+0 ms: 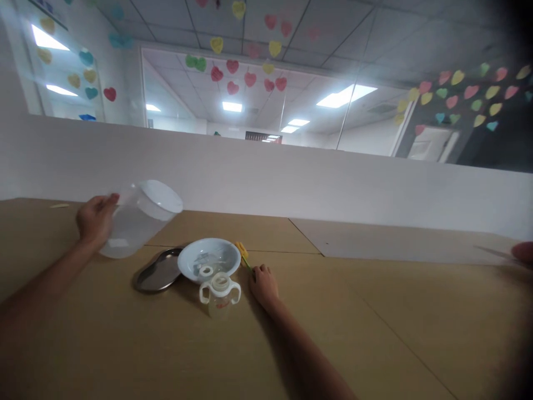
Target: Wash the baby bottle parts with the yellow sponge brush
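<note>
My left hand [95, 221] is closed on the side of a translucent plastic jug [137, 225], tilted with its wide white top toward the right. My right hand [264, 283] rests low on the table, fingers curled around the green handle of a yellow-headed brush [241, 251]. Between the hands stands a white bowl [187, 261] with clear, shiny contents that I cannot make out and a small white ring-shaped piece [205, 271] at its near side. In front of it is an uncapped, two-handled baby bottle [220, 297], upright.
A kidney-shaped metal tray [156, 278] lies left of the bowl, close to it. Behind the wooden table [375, 333] runs a white wall [250, 172] below a window with heart-shaped stickers. A small pale object [59, 206] lies far left; a blurred reddish shape [523, 252] enters at right.
</note>
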`<state>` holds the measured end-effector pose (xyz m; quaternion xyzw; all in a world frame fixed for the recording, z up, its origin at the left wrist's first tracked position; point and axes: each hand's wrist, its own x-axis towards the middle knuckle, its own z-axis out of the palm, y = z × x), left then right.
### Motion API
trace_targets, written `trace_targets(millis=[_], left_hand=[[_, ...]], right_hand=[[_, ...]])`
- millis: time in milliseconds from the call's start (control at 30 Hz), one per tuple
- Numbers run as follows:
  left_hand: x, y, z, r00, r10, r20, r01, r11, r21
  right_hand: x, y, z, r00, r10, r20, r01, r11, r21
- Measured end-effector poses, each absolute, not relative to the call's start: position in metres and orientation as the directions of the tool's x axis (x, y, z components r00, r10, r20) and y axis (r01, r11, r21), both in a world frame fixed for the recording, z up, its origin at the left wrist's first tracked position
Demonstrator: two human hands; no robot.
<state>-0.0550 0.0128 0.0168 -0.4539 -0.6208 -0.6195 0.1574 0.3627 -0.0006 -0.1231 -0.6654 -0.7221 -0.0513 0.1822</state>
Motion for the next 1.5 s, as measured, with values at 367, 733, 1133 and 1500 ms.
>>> trace_targets(millis=[367,733,1133,1500], left_hand=[[0.032,-0.025,0.061,0.018,0.578,0.816,0.95,-0.264,0.166],[0.047,-0.006,0.057,0.151,0.548,0.823,0.955,-0.296,0.021],[0.055,-0.007,0.062,0.169,0.545,0.821,0.948,-0.318,0.016],[0.055,-0.012,0.063,0.203,0.526,0.826,0.948,-0.318,-0.031]], right_hand=[[0.363,-0.002,-0.121,-0.079,0.948,0.308,0.981,0.128,-0.143],[0.365,-0.001,-0.124,-0.085,0.95,0.3,0.98,0.134,-0.145],[0.366,0.0,-0.124,-0.097,0.944,0.315,0.978,0.15,-0.146],[0.365,-0.003,-0.121,-0.097,0.95,0.296,0.981,0.142,-0.135]])
